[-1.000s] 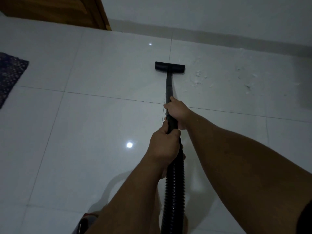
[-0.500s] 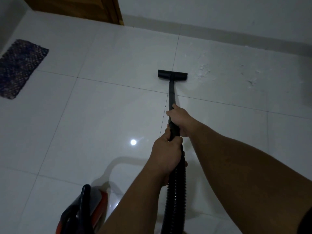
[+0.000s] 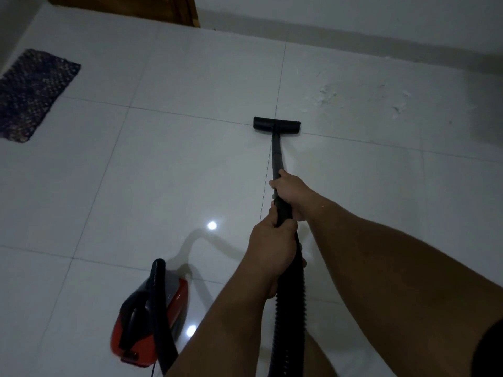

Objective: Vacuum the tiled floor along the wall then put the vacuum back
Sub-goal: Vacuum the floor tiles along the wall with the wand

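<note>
Right hand: my right hand [image 3: 292, 195] is wrapped round the rigid black vacuum wand [image 3: 277, 152], fingers curled tight on it, just right of centre frame.
Left hand: my left hand [image 3: 272, 247] grips lower down, right where the wand meets the ribbed black hose [image 3: 290, 317], the two fists almost touching.
Nozzle: the flat black floor head [image 3: 276, 124] sits on the glossy white tiled floor [image 3: 163, 172], straddling a grout crossing, centre of frame and well short of the wall.
Vacuum body: the red and black canister vacuum [image 3: 148, 319] rests on the floor at lower left, beside my left forearm, hose looping up off its top.
Done so far: hard to call; the tiles near me look clean and shiny, though I can't judge dust in this dim light.
Left to do: pale scattered debris [image 3: 326, 95] lies in the upper right, between the nozzle and the wall, with more flecks further right. I'd say that strip is not yet cleaned, and putting the vacuum back is not begun.
Edges: the grey skirting strip [image 3: 353, 34] runs across the top; a brown wooden door [image 3: 122, 6] fills the upper left corner.
Open room: a dark woven mat [image 3: 32, 93] lies at far left, well apart from the nozzle. Forward and right of the head the tiles are open up to the skirting, so I reckon a push to the upper right has a free run.
</note>
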